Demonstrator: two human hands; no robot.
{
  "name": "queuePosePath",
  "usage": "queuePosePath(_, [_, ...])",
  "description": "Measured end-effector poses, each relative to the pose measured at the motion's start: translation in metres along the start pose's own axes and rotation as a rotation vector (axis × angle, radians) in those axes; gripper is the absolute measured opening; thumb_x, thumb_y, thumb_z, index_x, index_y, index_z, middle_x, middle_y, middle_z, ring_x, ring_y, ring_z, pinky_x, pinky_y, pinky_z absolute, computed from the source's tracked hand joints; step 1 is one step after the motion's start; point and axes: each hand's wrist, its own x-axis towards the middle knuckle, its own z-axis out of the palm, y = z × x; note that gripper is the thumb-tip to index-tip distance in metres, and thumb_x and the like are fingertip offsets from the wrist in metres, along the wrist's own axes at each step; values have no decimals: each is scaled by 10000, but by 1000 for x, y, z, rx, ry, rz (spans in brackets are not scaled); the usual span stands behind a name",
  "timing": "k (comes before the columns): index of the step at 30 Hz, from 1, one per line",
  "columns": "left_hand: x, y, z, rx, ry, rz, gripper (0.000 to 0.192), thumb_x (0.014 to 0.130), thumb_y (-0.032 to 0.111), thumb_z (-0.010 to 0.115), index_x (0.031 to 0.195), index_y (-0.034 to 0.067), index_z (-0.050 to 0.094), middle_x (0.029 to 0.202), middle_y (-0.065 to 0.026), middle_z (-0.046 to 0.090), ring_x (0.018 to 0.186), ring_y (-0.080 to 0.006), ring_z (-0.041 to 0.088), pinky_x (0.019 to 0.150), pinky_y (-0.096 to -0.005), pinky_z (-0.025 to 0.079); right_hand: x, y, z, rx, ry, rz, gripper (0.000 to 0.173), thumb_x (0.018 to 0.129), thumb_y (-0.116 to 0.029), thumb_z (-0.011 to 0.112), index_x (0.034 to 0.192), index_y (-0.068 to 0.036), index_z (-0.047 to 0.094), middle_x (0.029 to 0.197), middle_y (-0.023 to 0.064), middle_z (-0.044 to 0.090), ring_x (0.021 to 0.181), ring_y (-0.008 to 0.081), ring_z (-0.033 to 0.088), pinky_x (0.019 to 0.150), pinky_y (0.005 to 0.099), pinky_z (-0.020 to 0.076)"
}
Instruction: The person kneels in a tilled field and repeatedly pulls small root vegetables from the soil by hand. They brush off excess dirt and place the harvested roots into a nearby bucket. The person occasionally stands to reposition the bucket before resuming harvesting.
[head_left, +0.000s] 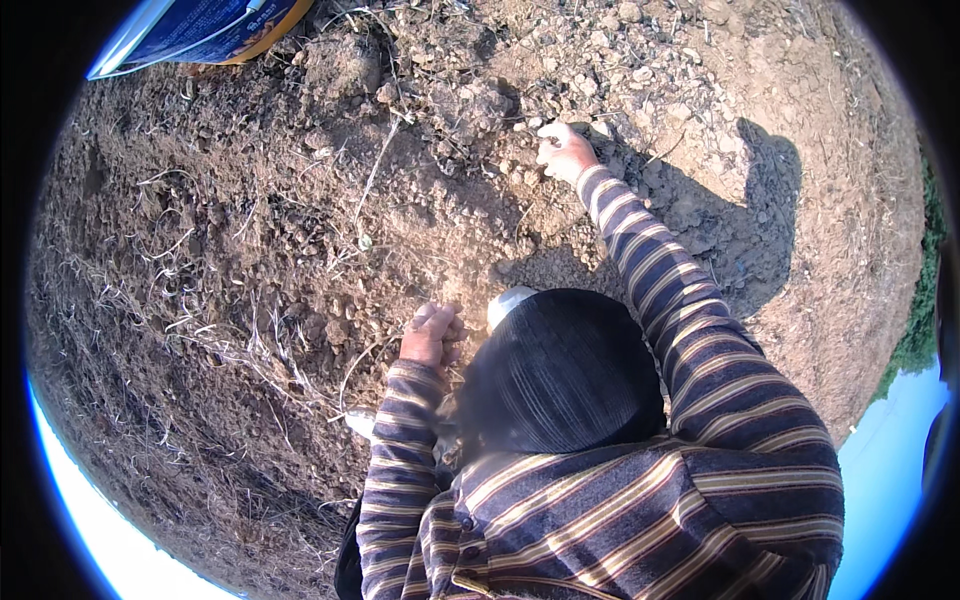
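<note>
My right hand (568, 155) reaches forward to the dry, cloddy soil (457, 187). Its thumb and fingers are curved with a gap between them, close to a small pale clod (535, 122). Nothing plainly shows in its grasp. Nearer my body, my left hand (433, 334) is held with curled fingers above the ground. Whether anything is inside that fist is hidden. Between my forearms rises a rounded form in black ribbed cloth (562, 371), apparently a bent knee. A white shoe tip (510, 304) pokes out beside it.
A blue and yellow printed bucket (217, 34) with a thin handle stands at the upper left. Dry stalks (379, 165) and straw (255, 349) lie over the clods. Stones (641, 73) are scattered at the upper right. My shadow (750, 217) falls to the right.
</note>
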Motion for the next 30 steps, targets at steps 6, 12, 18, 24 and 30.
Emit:
queuePosePath(6, [0,-3,-2,6,-11,-14,163,833,219,539,916,79,556,675,31,521,583,-59,504,415,-178,355,9,-14,-17,-609,161,-307,152,822,-252,551,899,-131,602,803,87,629,759,256,594,709,342,465])
queuePosePath(12, [-1,0,-1,9,-4,31,165,844,164,513,915,16,528,680,-41,534,575,-134,525,437,-258,452,15,-47,2,-1136,-30,-307,214,826,-74,456,1021,-133,520,833,121,562,766,245,603,674,372,487])
queuePosePath(18, [-1,5,4,12,-70,44,197,841,198,495,934,26,519,745,-72,546,620,-165,542,456,-270,474,1,-45,-1,-564,-12,7,181,874,-136,400,1015,-52,475,858,125,580,828,228,588,737,335,461])
queuePosePath(24, [7,22,24,-239,-327,59,275,820,284,529,981,61,525,937,-80,579,877,-245,561,732,-415,481,-77,-52,7,-470,-143,-267,260,850,-274,502,1078,-152,535,856,93,631,732,222,611,677,339,482])
queuePosePath(30, [21,54,47,-599,-652,60,447,843,445,476,1115,95,533,1043,-99,581,967,-287,566,814,-502,468,-159,-108,24,-339,-536,-814,272,773,-177,574,1025,-81,539,894,127,590,856,276,586,762,377,467])
